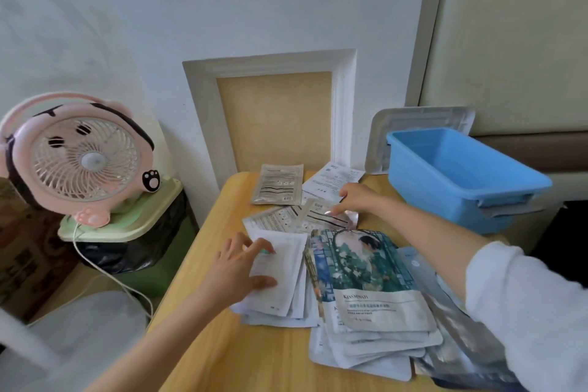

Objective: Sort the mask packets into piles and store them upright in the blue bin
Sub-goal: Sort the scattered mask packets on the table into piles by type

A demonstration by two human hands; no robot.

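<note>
Mask packets cover a small wooden table point(222, 353). My left hand point(237, 267) rests on a pile of white packets point(280, 286), fingers spread and thumb pressing the top one. My right hand point(354, 199) reaches to the far side and pinches the edge of a grey striped packet point(321, 218). A pile of green illustrated packets point(369, 277) lies in the middle, with silver packets point(451, 337) under my right forearm. One grey packet point(277, 183) and a white one point(331, 180) lie at the table's far edge. The blue bin point(458, 178) stands at the far right and looks empty.
A pink desk fan point(76, 159) sits on a green stand point(127, 223) left of the table, its white cord hanging down. The bin's grey lid point(416, 119) leans on the wall behind the bin. A panelled white door closes off the back.
</note>
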